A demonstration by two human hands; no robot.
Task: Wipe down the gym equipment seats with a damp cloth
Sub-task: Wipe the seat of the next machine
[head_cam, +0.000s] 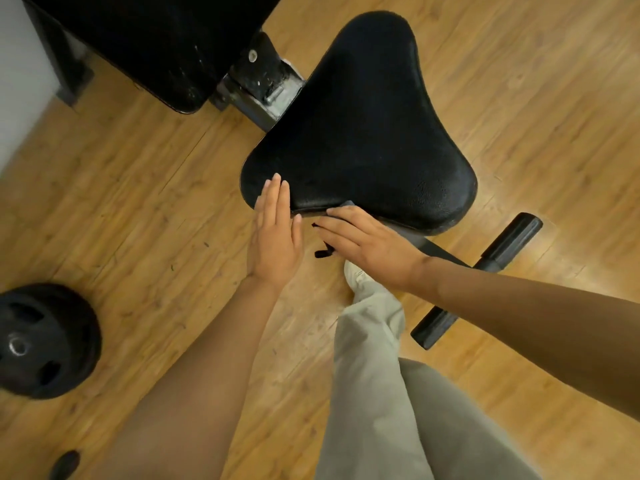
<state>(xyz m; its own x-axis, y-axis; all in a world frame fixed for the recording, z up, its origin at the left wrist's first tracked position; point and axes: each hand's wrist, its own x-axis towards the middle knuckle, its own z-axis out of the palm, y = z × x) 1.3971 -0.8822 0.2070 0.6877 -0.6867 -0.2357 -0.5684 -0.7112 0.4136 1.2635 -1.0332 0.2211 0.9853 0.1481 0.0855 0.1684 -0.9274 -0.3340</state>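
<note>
Weight plate left of seat

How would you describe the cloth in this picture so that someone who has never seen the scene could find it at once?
Start at the big black triangular seat in the middle of the wooden floor. Go to its wide near edge, where the right hand lies flat. The cloth is the dark grey fabric peeking out beneath those fingers, soft and creased, unlike the seat's shiny pebbled padding.
</note>
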